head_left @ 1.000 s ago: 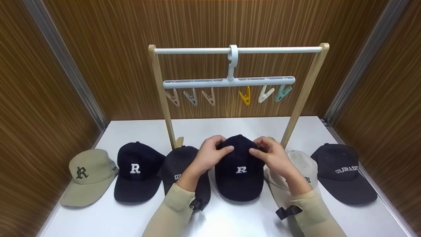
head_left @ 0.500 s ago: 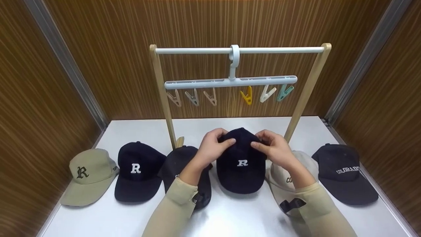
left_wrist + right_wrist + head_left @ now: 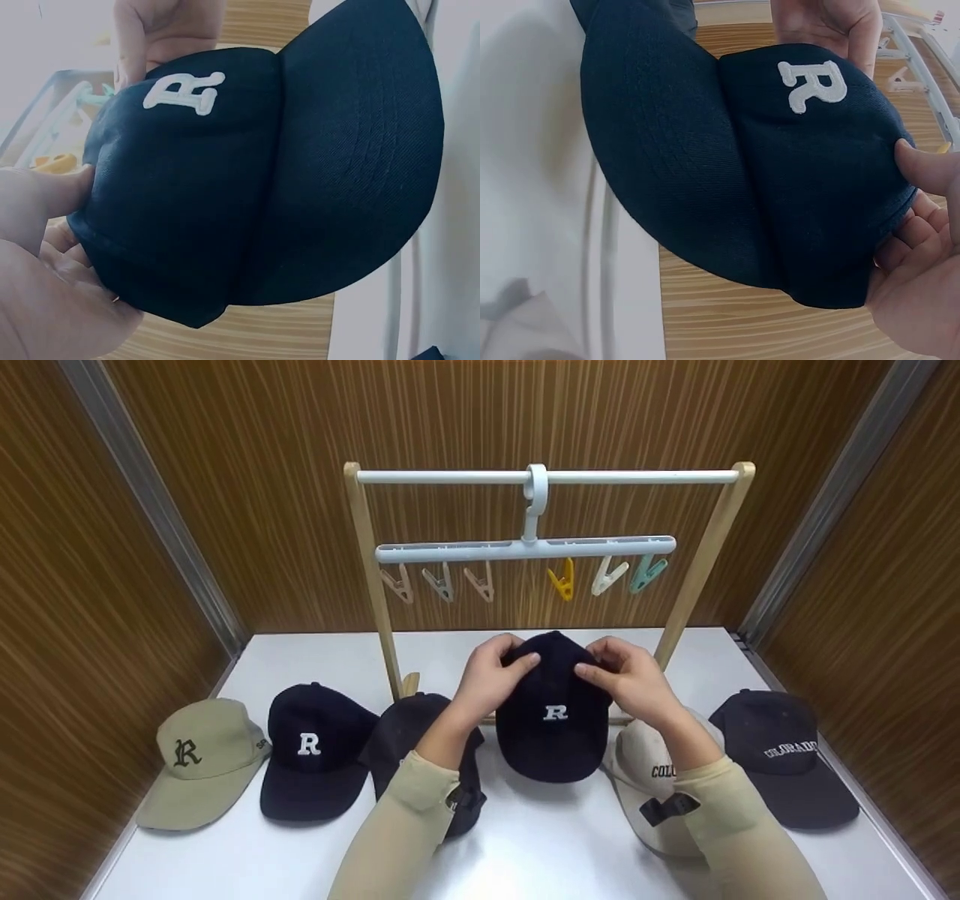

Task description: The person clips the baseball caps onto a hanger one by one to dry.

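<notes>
Nearest, tan fabric sleeves (image 3: 394,840) reached in above a smooth white tabletop (image 3: 517,840). Just beyond, L hand (image 3: 489,679) pinched one side of the crown of a navy cloth baseball cap w/ white "R" (image 3: 555,746), thumb in front, fingers curled behind; R hand (image 3: 636,682) did likewise opp. The cap was held off the tabletop, b/w a charcoal cloth cap (image 3: 412,724) on L & an off-white cloth cap (image 3: 637,750) on R.

Best technique, IMO: light, equal pinch & wrists level, so crown wouldn't crease or twist; brim left free.

Brim pointed back at the person, crown away; long axis ran brim-to-crown, approx. square to the rail, brim end apparently lower.

Farther: a pale wooden-legged rack (image 3: 385,641) w/ straight white rail (image 3: 450,477); from it hung a pale-blue plastic hanger (image 3: 450,553) w/ six coloured plastic clips (image 3: 566,585), apart from the cap. Last, a brown wood-grain wall (image 3: 262,435).
</notes>
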{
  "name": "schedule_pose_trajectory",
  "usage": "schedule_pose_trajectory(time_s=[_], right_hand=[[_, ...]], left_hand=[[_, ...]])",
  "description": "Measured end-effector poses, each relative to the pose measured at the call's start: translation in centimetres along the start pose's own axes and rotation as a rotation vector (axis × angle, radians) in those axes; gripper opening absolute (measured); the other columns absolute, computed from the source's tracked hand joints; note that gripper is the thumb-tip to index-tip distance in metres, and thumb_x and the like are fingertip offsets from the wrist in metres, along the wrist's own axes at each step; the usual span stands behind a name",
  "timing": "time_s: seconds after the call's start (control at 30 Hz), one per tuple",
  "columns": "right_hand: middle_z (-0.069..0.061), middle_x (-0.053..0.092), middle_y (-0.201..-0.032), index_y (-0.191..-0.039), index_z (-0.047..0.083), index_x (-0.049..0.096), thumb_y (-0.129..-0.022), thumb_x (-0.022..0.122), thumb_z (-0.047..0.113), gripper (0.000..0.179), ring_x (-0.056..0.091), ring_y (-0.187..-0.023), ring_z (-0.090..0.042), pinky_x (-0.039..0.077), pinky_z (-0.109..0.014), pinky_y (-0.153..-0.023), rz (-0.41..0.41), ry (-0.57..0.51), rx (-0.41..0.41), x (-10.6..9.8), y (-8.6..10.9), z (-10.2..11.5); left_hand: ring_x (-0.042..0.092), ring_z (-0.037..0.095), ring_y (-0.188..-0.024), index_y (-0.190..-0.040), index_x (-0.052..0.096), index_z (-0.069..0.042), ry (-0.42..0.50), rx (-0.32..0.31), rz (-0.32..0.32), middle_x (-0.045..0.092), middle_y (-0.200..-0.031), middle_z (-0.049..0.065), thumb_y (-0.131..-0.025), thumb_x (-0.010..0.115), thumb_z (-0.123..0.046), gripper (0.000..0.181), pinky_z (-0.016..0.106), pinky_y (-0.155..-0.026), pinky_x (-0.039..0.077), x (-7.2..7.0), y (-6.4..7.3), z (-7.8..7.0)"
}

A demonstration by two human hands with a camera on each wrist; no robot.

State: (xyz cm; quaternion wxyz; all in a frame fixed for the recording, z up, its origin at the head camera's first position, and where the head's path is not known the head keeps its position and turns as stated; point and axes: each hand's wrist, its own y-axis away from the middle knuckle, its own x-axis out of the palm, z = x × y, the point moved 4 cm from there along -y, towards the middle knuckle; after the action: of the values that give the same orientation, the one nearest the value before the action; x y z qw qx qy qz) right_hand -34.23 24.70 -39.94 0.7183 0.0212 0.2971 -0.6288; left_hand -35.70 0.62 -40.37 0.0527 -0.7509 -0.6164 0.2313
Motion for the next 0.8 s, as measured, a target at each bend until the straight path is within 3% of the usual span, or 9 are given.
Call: schedule_pose_trajectory(time_s=[0.3,0.8], right_hand=[[-0.008,0.076,-0.096,-0.111,0.001,0.073,-0.103,0.083,0.019,0.022,0.067,-0.084,-0.02,0.053,-0.027,-0.074,-0.006,0.065,-0.031,-1.2,-1.2,1.1],[-0.009,0.077,-0.095,-0.109,0.001,0.073,-0.101,0.084,0.018,0.021,0.067,-0.082,-0.019,0.054,-0.026,-0.072,-0.038,0.076,-0.057,-2.6,-2.1,2.3]], left_hand=[[0.068,0.018,-0.102,-0.114,0.076,-0.005,0.046,0.006,-0.031,0.076,-0.111,0.006,-0.108,0.076,-0.017,0.013,0.037,-0.094,0.055,0.0,-1.0,-0.8],[0.07,0.017,-0.098,-0.112,0.076,-0.005,0.072,0.068,-0.067,0.08,-0.106,0.005,-0.108,0.076,-0.016,0.012,0.034,-0.09,0.055,0.3,-2.3,-2.1]])
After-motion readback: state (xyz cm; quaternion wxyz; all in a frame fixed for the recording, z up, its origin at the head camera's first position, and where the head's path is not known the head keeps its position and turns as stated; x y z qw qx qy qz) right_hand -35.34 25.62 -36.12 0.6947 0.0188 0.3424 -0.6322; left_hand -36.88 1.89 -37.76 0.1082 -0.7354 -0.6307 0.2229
